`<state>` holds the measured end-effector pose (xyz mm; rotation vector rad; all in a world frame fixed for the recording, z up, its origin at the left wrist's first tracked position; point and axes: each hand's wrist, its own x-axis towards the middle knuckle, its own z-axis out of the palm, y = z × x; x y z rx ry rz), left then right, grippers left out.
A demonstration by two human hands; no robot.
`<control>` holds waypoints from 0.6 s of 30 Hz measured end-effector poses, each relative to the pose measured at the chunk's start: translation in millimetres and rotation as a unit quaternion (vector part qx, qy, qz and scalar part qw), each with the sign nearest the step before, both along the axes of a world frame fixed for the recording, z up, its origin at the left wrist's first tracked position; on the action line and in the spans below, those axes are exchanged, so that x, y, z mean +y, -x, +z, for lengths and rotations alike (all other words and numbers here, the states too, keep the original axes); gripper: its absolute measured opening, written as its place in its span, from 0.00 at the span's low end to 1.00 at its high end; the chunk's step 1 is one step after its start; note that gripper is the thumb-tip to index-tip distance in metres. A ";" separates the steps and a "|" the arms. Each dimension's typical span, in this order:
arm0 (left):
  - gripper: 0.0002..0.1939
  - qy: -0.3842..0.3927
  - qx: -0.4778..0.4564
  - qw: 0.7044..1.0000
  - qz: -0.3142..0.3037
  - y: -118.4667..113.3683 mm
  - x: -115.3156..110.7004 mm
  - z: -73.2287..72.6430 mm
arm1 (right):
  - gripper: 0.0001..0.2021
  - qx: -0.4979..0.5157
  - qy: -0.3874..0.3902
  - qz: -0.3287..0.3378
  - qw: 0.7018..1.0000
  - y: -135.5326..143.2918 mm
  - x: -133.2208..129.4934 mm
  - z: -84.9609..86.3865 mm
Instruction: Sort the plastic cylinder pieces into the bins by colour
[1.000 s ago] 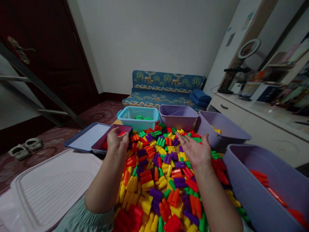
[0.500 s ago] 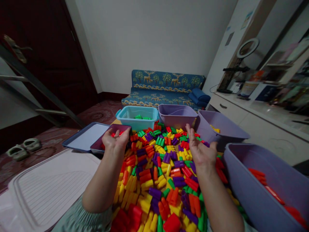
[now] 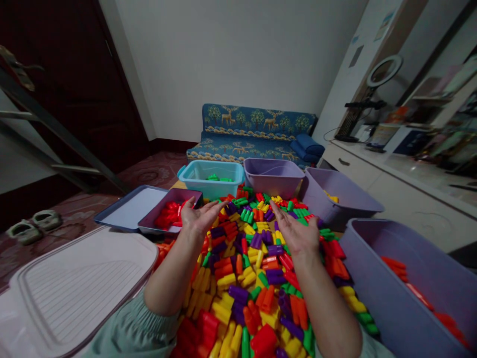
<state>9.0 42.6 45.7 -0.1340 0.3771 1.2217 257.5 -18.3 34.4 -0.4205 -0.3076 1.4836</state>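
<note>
A wide heap of red, orange, yellow, green and purple plastic blocks covers the table in front of me. Over its left part is my left hand, palm turned up, fingers apart, holding nothing. It is beside a dark tray with red blocks in it. My right hand hovers over the right part of the heap, also palm up with fingers stretched and nothing in it. Behind the heap stand a light blue bin with green blocks and a purple bin.
Two more purple bins stand at right, one with yellow blocks, the nearer with orange-red ones. A blue-rimmed tray and pale lid lie left. Beyond are a patterned sofa, ladder and cabinet.
My left hand has moved right, away from the dark tray, uncovering its red blocks. My right hand has shifted slightly left. Both hands remain open.
</note>
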 end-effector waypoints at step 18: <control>0.22 -0.490 0.664 0.565 -0.018 -39.4 -16.6 -20.5 | 0.16 -0.588 0.012 -0.039 0.808 6.0 10.5 -25.2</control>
